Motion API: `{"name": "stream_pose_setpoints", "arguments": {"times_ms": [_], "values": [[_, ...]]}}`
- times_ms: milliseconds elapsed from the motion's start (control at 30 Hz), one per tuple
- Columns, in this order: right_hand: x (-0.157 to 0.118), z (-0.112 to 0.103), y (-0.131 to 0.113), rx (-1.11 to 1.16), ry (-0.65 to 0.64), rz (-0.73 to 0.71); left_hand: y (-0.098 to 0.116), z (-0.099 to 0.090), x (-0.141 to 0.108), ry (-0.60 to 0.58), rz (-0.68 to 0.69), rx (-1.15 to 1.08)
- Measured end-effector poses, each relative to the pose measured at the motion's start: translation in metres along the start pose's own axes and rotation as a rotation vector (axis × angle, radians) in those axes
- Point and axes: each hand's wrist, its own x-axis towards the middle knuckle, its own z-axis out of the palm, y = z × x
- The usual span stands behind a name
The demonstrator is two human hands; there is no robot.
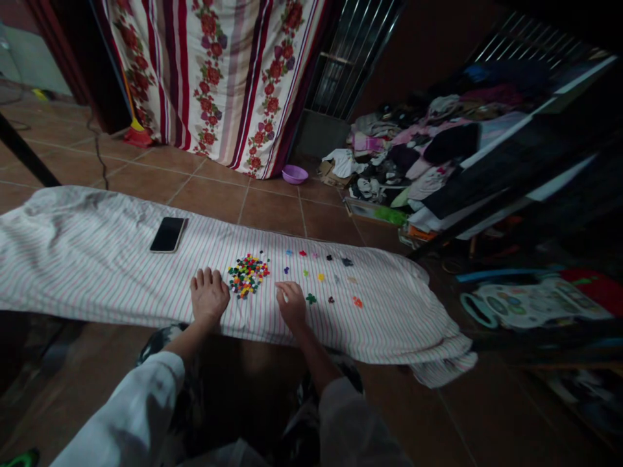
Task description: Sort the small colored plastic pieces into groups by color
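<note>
My left hand lies palm down on the striped cloth, fingers stretched out, just left of a mixed pile of small coloured pieces. To the right of that pile, my right hand hovers low over the cloth or rests on it, its thumb and forefinger curled together. Whatever might be between those fingertips is too small to see. Past it sit little single-colour groups, among them a green group, a yellow group, an orange group, a red group and a dark grey group.
A phone lies on the cloth at left. Beyond the cloth-covered surface are a tiled floor, a purple basin, a flowered curtain and a red broom. Heaped clothes fill the back right.
</note>
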Motion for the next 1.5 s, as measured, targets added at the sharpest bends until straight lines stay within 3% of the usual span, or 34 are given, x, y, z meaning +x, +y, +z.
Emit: {"name": "stream_pose_setpoints", "arguments": {"times_ms": [200, 400, 667, 1300, 1500], "values": [[0.014, 0.032, -0.017, -0.003, -0.123, -0.019, 0.001, -0.001, 0.001, -0.023, -0.013, -0.014], [0.015, 0.046, -0.023, -0.033, -0.187, -0.028, 0.0, -0.001, 0.001, -0.037, -0.019, -0.039], [0.009, 0.05, -0.026, -0.064, -0.21, -0.031, 0.001, -0.005, 0.001, -0.077, -0.032, -0.084], [0.005, 0.051, -0.027, -0.076, -0.193, 0.019, 0.001, -0.006, -0.001, -0.041, 0.009, 0.002], [0.009, 0.048, -0.032, -0.094, -0.188, 0.045, -0.007, 0.0, -0.007, -0.139, 0.042, 0.03]]}}
